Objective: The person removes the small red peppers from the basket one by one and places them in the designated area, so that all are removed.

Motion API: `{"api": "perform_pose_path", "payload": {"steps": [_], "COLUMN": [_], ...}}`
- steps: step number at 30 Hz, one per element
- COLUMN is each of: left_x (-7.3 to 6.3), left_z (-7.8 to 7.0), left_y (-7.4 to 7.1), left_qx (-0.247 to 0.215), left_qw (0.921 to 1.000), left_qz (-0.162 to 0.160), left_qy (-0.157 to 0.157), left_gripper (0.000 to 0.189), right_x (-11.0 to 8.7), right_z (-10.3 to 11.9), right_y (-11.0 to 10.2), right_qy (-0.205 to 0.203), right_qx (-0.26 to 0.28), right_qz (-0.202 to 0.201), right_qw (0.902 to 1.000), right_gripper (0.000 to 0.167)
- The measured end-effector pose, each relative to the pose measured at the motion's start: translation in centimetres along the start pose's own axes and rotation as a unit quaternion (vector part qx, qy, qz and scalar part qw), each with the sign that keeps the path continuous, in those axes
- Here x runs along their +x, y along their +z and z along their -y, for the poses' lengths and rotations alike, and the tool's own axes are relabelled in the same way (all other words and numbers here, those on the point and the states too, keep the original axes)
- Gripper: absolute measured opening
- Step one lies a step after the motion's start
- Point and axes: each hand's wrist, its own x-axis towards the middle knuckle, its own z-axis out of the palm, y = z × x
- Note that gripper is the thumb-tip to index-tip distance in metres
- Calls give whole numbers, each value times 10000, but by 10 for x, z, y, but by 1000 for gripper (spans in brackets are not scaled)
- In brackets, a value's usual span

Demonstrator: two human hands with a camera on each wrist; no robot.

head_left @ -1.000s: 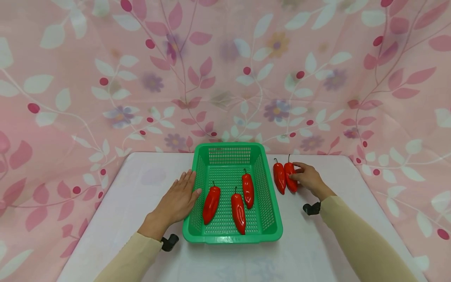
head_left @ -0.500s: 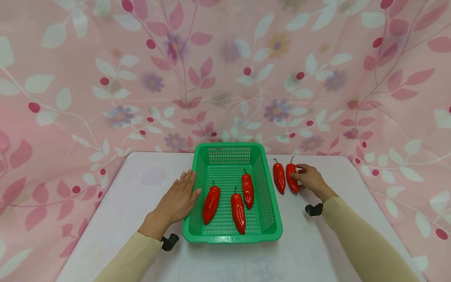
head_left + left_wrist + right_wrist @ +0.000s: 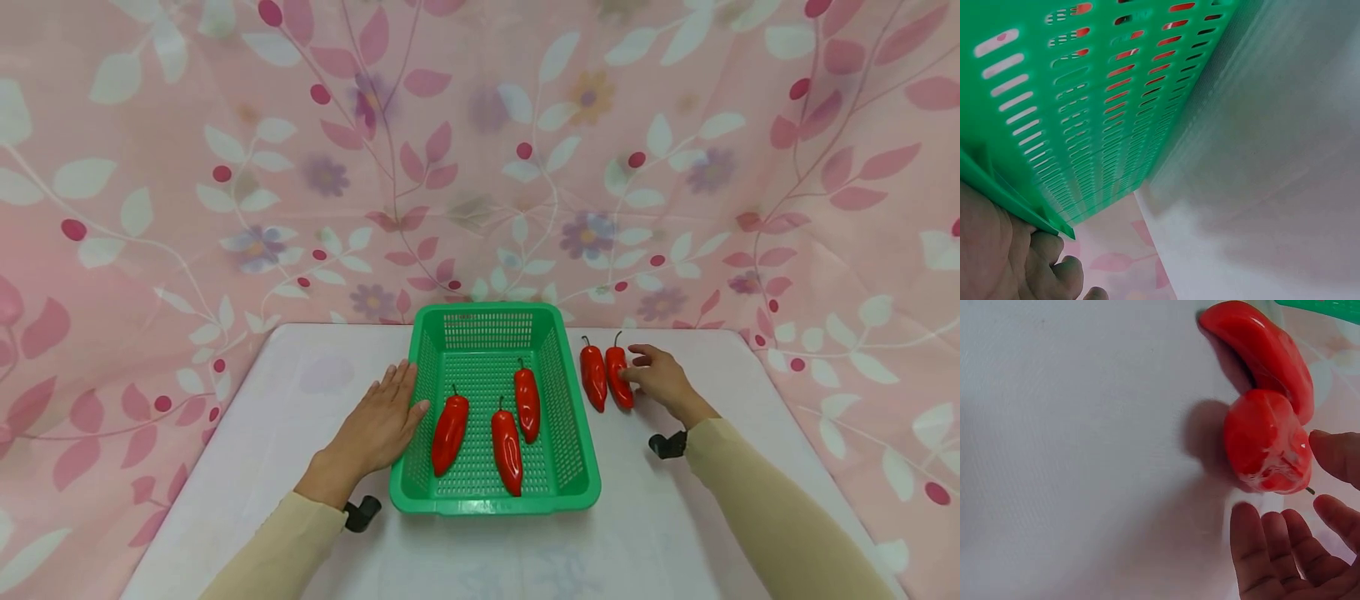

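My left hand (image 3: 378,417) rests with straight fingers on the left rim of a green plastic basket (image 3: 495,507). The left wrist view shows the palm over that rim and the slotted basket wall (image 3: 1085,144). Inside lie three red peppers, one at left (image 3: 450,435), one in front (image 3: 507,452) and one at right (image 3: 527,404). Right of the basket, two more red peppers lie side by side on the table. My right hand (image 3: 662,379) is beside the outer one (image 3: 618,377), thumb tip right at its surface, the other fingers (image 3: 1249,544) extended and apart from it. The inner pepper (image 3: 593,377) lies untouched.
A white-covered table (image 3: 322,367) carries the basket and peppers. Behind and at both sides hangs a pink floral cloth (image 3: 480,167). A black wrist mount sits under each sleeve, at the left (image 3: 362,514) and at the right (image 3: 667,446).
The outer pepper shifted slightly right, away from its neighbour, then a little back left. My right hand's index finger has come away from the pepper. The left hand stays still.
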Motion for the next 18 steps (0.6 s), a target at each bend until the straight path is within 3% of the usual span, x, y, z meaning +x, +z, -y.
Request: {"api": "perform_pose_path", "payload": {"steps": [18], "left_x": [1], "left_z": [0], "left_y": [-1], "left_qx": [21], "left_qw": [10000], "left_qz": [85], "left_qy": [-23], "left_gripper": [74], "right_x": [-22], "right_z": [39], "right_y": [1], "right_qy": [-747], "right_qx": [80], "right_qz": [-389], "right_qw": [9964], "right_gripper": [72]}}
